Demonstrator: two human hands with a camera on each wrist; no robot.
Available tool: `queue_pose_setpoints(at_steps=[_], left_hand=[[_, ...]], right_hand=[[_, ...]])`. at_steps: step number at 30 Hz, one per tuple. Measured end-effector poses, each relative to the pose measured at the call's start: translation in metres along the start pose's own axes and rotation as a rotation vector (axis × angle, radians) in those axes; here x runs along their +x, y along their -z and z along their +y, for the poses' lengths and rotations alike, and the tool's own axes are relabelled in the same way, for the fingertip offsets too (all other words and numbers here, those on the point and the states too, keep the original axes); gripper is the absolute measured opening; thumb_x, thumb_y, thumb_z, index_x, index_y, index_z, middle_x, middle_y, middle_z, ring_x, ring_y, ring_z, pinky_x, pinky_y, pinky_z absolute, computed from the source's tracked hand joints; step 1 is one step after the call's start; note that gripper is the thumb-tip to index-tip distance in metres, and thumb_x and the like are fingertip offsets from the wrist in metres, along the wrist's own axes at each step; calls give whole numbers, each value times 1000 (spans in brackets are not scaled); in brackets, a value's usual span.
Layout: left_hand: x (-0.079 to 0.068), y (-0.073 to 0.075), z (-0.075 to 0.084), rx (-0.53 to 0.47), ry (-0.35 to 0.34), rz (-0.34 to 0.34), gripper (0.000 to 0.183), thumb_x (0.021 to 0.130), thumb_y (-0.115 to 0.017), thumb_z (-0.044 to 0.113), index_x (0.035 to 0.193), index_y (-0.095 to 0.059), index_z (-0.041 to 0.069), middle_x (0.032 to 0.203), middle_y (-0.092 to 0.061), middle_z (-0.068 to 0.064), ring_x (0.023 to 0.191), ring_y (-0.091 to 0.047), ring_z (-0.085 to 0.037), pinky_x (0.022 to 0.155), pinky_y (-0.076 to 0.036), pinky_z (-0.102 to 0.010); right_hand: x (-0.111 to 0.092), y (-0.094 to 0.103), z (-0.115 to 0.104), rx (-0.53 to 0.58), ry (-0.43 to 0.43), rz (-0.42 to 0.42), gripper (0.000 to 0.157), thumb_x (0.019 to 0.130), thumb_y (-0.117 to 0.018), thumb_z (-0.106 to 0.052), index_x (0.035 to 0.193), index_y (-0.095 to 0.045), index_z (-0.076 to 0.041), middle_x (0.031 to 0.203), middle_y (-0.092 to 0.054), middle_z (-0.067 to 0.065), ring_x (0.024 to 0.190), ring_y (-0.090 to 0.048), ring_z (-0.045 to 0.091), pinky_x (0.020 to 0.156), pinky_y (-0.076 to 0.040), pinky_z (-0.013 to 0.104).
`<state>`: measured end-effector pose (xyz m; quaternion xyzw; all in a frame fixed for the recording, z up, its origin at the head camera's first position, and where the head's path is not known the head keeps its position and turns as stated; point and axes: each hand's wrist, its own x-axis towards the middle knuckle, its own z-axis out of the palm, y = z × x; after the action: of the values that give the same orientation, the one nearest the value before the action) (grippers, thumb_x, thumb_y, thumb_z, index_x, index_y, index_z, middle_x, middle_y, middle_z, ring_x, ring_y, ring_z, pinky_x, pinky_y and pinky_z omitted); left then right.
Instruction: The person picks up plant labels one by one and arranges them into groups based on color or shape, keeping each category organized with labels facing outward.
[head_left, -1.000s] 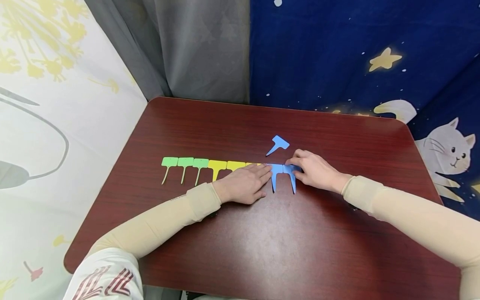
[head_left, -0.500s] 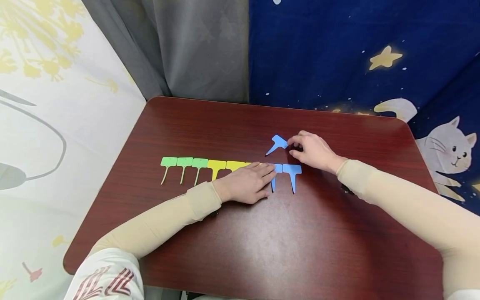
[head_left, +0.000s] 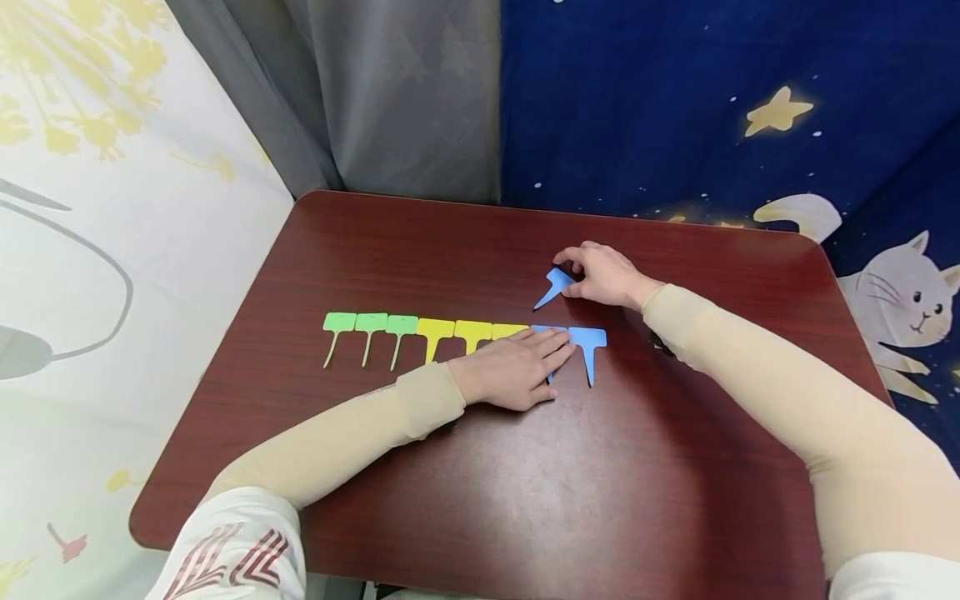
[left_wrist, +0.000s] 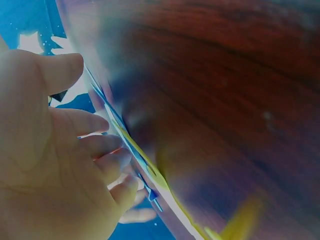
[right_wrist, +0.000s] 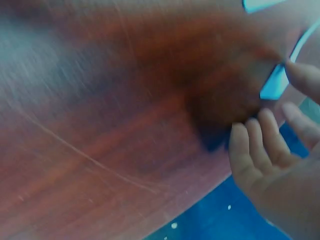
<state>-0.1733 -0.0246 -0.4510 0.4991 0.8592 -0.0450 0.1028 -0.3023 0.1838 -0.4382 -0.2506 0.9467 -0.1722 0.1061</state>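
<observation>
T-shaped plant labels lie in a row on the table. My left hand (head_left: 517,367) rests across the row with its fingers extended, partly covering a yellow label (head_left: 510,332) and a blue label (head_left: 547,329). Just right of those fingertips lies the end blue label (head_left: 588,337). Behind the row, my right hand (head_left: 609,275) has its thumb and curled fingers at opposite edges of a loose, slanted blue plant label (head_left: 557,285). In the right wrist view, the thumb meets that label's edge (right_wrist: 274,84). The left wrist view shows the row edge-on beyond the left palm (left_wrist: 65,160).
Green labels (head_left: 371,323) form the left end of the row, followed by yellow ones (head_left: 435,330). The dark red-brown table (head_left: 637,467) has rounded corners. Grey and blue curtains (head_left: 637,108) hang behind it, and a white patterned cloth (head_left: 112,275) hangs at the left.
My right hand has left the end blue label and moved back and left to the loose blue label. My left hand has slid right along the row, over the blue label.
</observation>
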Motion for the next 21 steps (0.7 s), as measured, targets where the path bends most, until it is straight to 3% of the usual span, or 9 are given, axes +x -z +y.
queue_pose_setpoints(at_steps=[9, 21], left_hand=[[9, 1, 2, -11, -4, -8, 72, 92, -30, 55, 147, -7, 13, 152, -3, -4, 137, -1, -18, 109, -9, -38], [15, 0, -1, -13, -9, -37, 73, 92, -28, 55, 147, -7, 13, 152, 2, -3, 137, 2, -17, 109, -6, -40]], right_hand=[[15, 15, 7, 38, 85, -199, 57, 76, -75, -24, 128, -51, -26, 100, -52, 6, 89, -47, 21, 75, -38, 34], [18, 17, 7, 0, 127, -217, 53, 75, -76, -20, 122, -54, -24, 96, -52, 7, 84, -45, 20, 72, -39, 34]])
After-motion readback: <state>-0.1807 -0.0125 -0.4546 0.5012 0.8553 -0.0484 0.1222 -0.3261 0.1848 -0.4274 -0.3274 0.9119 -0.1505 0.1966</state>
